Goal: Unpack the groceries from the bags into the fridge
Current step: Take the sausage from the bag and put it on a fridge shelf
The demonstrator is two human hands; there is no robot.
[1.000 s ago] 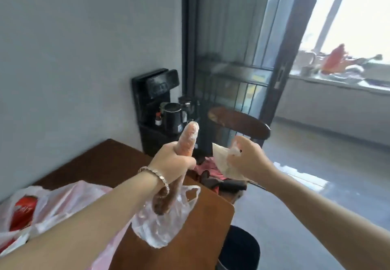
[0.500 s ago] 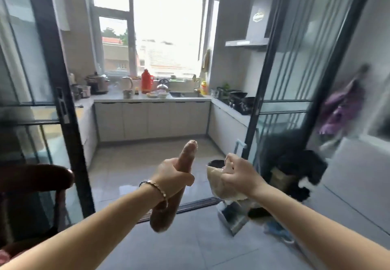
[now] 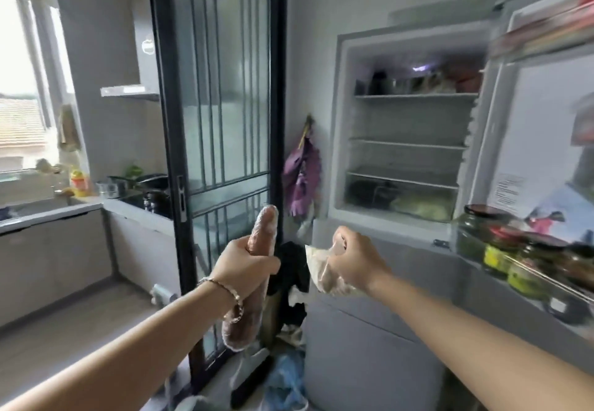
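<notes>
My left hand (image 3: 246, 264) grips a long brownish sausage wrapped in clear plastic (image 3: 264, 227), held upright at chest height. My right hand (image 3: 352, 258) grips a pale food item in a thin clear bag (image 3: 323, 277). Both are held out in front of the open fridge (image 3: 405, 121), which stands to the right. Its upper compartment shows three wire-edged shelves; the top one holds several items, the middle ones look bare, and the bottom drawer has greenish produce. The fridge door (image 3: 546, 140) is swung open on the right.
Jars (image 3: 501, 246) fill the door's lower rack at right. A black-framed glass sliding door (image 3: 221, 121) stands left of the fridge. Purple cloth (image 3: 302, 179) hangs on the wall. Bags and dark clutter (image 3: 286, 362) lie on the floor. The kitchen counter (image 3: 64, 208) runs at left.
The view has swung right from the table past the kitchen to the open fridge. Both hands keep the same hold on the sausage and the bagged food.
</notes>
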